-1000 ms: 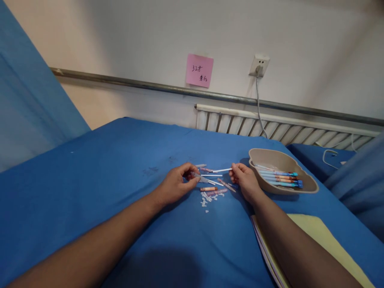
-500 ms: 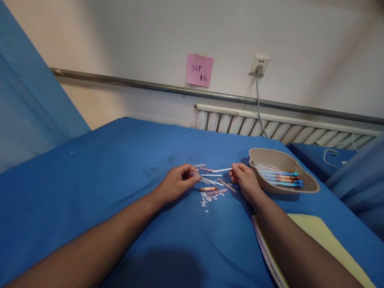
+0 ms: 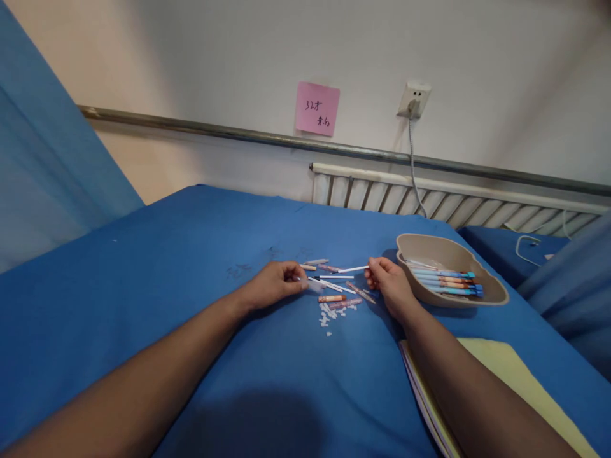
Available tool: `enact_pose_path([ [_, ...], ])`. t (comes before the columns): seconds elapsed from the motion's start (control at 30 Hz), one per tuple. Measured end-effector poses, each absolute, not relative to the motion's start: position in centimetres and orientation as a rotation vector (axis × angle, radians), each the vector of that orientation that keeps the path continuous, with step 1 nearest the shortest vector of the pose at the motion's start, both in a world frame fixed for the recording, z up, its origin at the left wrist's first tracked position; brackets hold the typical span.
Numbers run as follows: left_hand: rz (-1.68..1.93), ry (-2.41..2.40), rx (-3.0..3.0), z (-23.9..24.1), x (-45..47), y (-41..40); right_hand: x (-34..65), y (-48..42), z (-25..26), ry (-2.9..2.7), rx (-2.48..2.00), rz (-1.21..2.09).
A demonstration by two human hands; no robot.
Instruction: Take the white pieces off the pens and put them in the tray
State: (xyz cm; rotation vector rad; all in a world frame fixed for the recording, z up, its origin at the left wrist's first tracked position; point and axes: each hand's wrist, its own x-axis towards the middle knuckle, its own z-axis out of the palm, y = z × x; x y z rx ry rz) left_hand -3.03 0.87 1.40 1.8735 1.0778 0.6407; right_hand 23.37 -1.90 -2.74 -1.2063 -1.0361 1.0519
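White stick (image 3: pixel 354 270), one: end pinched between thumb and fingers of the right hand (image 3: pixel 387 285), over a blue cloth (image 3: pixel 267 356) strewn with loose pieces. Left hand (image 3: pixel 277 283): thumb and fingertips together on a small translucent piece (image 3: pixel 315 287). Right: beige tray (image 3: pixel 453 257) of pens (image 3: pixel 442 278). Beyond: ribbed radiator (image 3: pixel 340 191); metal rail (image 3: pixel 214 131); pale wall (image 3: pixel 214 51), bearing pink note (image 3: pixel 317 109) and socket (image 3: pixel 415 98), plugged.
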Motion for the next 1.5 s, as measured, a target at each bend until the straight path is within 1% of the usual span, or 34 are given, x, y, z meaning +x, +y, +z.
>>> enact_pose_path([
  [0.1,0.499,1.048,2.146,1.4,-3.1,0.2,23.3,-1.9,-2.6,-1.039,-1.206,1.049],
  [0.2,0.519,1.089,2.329,1.9,-3.4,0.0,23.3,-2.0,-2.5,-1.046,-1.213,1.044],
  [0.33,0.501,1.259,2.451,1.8,-3.3,0.8,23.3,-2.0,-2.6,-1.050,-1.205,1.048],
  [0.47,0.378,1.221,2.512,1.2,-2.9,1.4,23.3,-2.0,-2.6,-1.051,-1.200,1.048],
  [0.57,0.355,1.205,2.551,1.2,-2.7,1.3,23.3,-2.0,-2.6,-1.047,-1.206,1.056],
  [0.67,0.431,1.216,2.536,1.5,-2.7,0.9,23.4,-2.0,-2.7,-1.028,-1.208,1.067],
  [0.93,0.808,1.067,2.337,2.2,-1.7,-0.5,23.3,-1.9,-2.6,-1.003,-1.188,1.075],
  [1.13,0.877,1.047,2.154,2.5,-1.2,-1.1,23.4,-1.8,-2.8,-1.009,-1.185,1.072],
  [1.33,0.870,1.079,2.047,2.5,-1.1,-1.2,23.5,-1.8,-2.9,-1.014,-1.183,1.066],
  [1.5,1.111,1.197,1.726,2.0,-1.9,0.5,23.5,-1.7,-2.9,-0.987,-1.169,1.075],
])
